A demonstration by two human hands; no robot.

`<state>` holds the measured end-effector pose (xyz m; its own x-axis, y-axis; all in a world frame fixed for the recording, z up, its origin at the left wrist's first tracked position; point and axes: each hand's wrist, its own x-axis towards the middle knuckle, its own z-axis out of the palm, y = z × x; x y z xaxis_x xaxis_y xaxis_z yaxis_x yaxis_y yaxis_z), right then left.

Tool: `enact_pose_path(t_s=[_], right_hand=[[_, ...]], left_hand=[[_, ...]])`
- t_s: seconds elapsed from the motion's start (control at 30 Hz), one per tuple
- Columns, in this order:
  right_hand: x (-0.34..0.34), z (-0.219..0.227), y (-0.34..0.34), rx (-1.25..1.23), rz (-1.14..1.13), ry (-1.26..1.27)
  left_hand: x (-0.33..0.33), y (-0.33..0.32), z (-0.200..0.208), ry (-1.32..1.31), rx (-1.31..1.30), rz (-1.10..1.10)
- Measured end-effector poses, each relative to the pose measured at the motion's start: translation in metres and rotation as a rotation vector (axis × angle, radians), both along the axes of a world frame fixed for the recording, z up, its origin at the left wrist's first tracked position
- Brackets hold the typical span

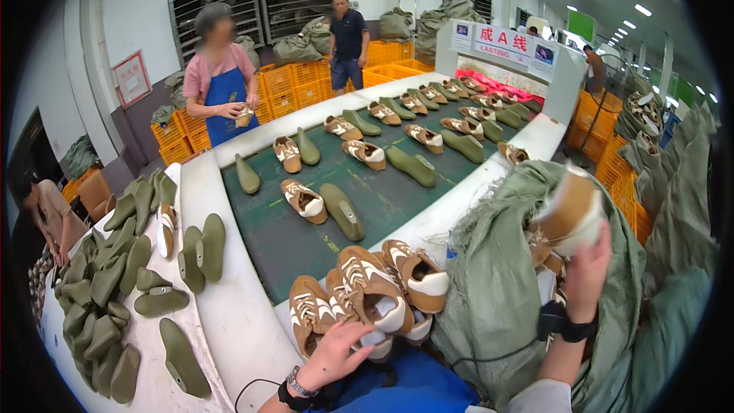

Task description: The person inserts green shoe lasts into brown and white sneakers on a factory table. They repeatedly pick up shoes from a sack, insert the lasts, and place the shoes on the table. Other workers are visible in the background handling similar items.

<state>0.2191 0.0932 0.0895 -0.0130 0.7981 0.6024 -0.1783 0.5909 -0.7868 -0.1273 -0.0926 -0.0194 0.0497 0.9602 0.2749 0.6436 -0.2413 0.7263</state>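
My right hand (589, 264) grips a brown and white sneaker (569, 210) above a big green woven sack (482, 283); the shoe is smeared by motion. More sneakers show in the sack's mouth, partly hidden by my wrist. On the near edge of the line lies a pile of brown sneakers with white stripes (367, 283). My left hand (332, 356) rests against the pile's near side, fingers stretched out near a shoe's heel; no shoe is clearly held in it.
A green conveyor belt (267, 260) carries sneakers paired with green shoe lasts (413, 167). A heap of lasts (99, 298) covers the left table. Across the line stands a person in a blue apron (229, 107); another person (348, 46) is farther back. Orange crates (283, 99) line the wall.
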Motion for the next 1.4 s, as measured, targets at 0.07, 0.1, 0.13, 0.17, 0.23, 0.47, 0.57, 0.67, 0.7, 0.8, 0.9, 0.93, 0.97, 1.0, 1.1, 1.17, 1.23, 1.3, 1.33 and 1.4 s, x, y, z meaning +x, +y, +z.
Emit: enact_pose_path(t_s=[0.07, 0.1, 0.13, 0.17, 0.23, 0.47, 0.57, 0.67, 0.7, 0.8, 0.9, 0.93, 0.97, 1.0, 1.1, 1.17, 1.23, 1.3, 1.33, 1.4], right_hand=[[-0.043, -0.005, -0.03, 0.247, -0.177, -0.623], [-0.07, -0.01, -0.032, 0.549, -0.177, -0.79], [-0.094, -0.017, -0.038, 0.709, -0.084, -0.835], [-0.116, -0.024, -0.045, 0.837, 0.022, -0.925], [-0.15, -0.037, -0.062, 0.923, 0.223, -0.957], [-0.188, -0.046, -0.072, 0.833, 0.549, -0.862], [-0.177, -0.042, -0.059, 0.74, 0.471, -0.839], [-0.142, -0.044, -0.044, 0.558, 0.256, -0.795], [-0.125, -0.046, -0.034, 0.482, 0.176, -0.815], [-0.06, -0.069, 0.004, 0.227, -0.049, -0.865], [0.014, -0.112, 0.065, -0.064, -0.184, -0.762], [0.038, -0.127, 0.088, -0.059, -0.232, -0.746], [0.062, -0.141, 0.108, -0.057, -0.281, -0.729], [0.085, -0.154, 0.122, -0.06, -0.371, -0.738], [0.137, -0.184, 0.141, -0.213, -0.718, -0.835], [0.163, -0.204, 0.133, -0.557, -0.843, -0.891], [0.165, -0.233, 0.153, -0.585, -0.808, -0.819], [0.171, -0.265, 0.178, -0.598, -0.724, -0.721], [0.174, -0.28, 0.191, -0.616, -0.695, -0.678], [0.179, -0.306, 0.211, -0.541, -0.804, -0.763]], left_hand=[[0.001, 0.004, 0.004, -0.219, -0.016, 0.041], [0.001, 0.005, 0.006, -0.354, -0.001, 0.063], [0.0, 0.01, 0.008, -0.469, 0.0, 0.048], [0.0, 0.009, 0.01, -0.638, 0.01, 0.021], [-0.001, 0.012, 0.01, -0.989, 0.039, -0.004], [-0.015, 0.005, -0.002, -1.204, 0.016, 0.306], [-0.039, -0.007, -0.017, -1.336, 0.081, 0.365], [-0.088, -0.034, -0.036, -1.364, 0.145, 0.561], [-0.112, -0.044, -0.041, -1.386, 0.163, 0.628], [-0.205, -0.06, -0.044, -1.46, 0.165, 0.774], [-0.319, -0.06, -0.024, -1.346, 0.282, 0.591], [-0.352, -0.06, -0.017, -1.363, 0.421, 0.702], [-0.38, -0.058, -0.014, -1.342, 0.536, 1.016], [-0.394, -0.061, -0.021, -1.266, 0.478, 1.171], [-0.404, -0.057, -0.048, -1.093, 0.243, 1.284], [-0.375, -0.052, -0.063, -0.873, 0.111, 0.99], [-0.327, -0.041, -0.065, -1.271, 0.071, 0.821], [-0.271, -0.037, -0.05, -0.978, -0.139, 0.673], [-0.245, -0.037, -0.038, -0.493, -0.283, 0.654], [-0.195, -0.04, -0.016, 0.307, -0.388, 0.57]])
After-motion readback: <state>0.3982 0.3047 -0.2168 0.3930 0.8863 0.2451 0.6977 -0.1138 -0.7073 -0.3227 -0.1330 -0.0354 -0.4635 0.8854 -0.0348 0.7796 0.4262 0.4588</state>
